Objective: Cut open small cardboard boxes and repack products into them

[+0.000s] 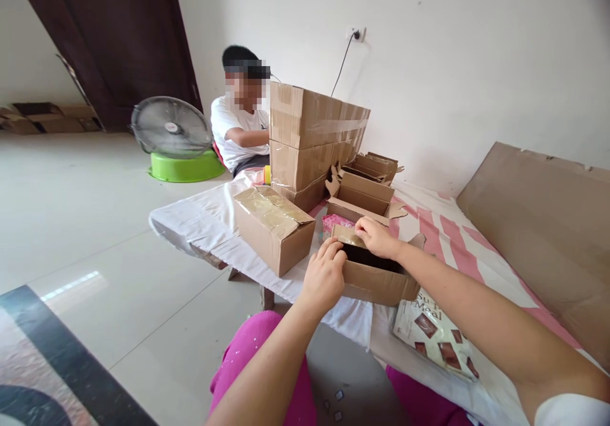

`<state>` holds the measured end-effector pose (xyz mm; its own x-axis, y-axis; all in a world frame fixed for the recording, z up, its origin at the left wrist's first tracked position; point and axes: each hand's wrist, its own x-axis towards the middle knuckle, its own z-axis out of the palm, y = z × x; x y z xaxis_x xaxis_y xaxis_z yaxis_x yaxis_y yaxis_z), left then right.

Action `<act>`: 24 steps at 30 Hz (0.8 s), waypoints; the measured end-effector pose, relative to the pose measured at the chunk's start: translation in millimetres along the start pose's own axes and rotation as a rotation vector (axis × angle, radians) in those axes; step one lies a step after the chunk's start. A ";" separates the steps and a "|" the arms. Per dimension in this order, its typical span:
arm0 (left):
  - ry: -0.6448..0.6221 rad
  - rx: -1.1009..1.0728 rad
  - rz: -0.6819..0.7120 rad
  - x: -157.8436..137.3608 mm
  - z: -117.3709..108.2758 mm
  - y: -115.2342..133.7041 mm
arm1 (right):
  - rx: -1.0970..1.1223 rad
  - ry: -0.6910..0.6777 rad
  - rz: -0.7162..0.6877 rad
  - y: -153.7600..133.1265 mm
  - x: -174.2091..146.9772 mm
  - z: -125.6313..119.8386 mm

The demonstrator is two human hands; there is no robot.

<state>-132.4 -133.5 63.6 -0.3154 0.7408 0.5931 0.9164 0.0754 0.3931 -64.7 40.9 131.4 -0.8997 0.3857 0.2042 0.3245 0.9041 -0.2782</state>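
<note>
An open cardboard box [379,280] sits near the table edge in front of me, its inside dark. My left hand [326,273] is closed over the box's left end, fingers curled on the upper edge. Reaching across the opening, my right hand [379,238] pinches the box's far side near a taped flap [347,234]; the fingertips are partly hidden. A pink packet [333,222] lies behind the box. To the left stands a closed, taped carton [274,229]. At the right, a printed pouch [433,337] lies by the box.
Stacked taped cartons [305,137] rise at the back of the table, with open boxes [365,197] beside them. A co-worker [241,130] sits behind the stack. A large cardboard sheet [538,222] leans at right. A fan [171,127] rests on a green tub [185,166].
</note>
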 end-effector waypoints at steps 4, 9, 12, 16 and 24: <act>-0.007 -0.012 -0.008 0.9 -1.8 1.1 | 0.082 0.036 0.010 7.5 -0.5 1.1; -0.010 0.012 -0.009 0.6 0.1 0.2 | 0.117 0.067 -0.010 -0.5 -0.8 3.9; -0.004 0.024 -0.007 0.3 1.7 -0.7 | 0.047 0.076 -0.061 -8.1 -2.9 5.5; 0.002 0.034 -0.002 -0.4 2.1 -1.3 | 0.026 0.092 -0.075 -10.9 -6.8 7.1; -0.005 0.035 -0.024 1.7 1.2 -0.8 | 0.196 0.002 -0.133 10.6 -11.7 -4.3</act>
<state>-133.4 -131.4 63.4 -0.3360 0.7419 0.5803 0.9167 0.1161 0.3823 -49.5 46.8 130.0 -0.9301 0.2659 0.2534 0.1396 0.8940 -0.4257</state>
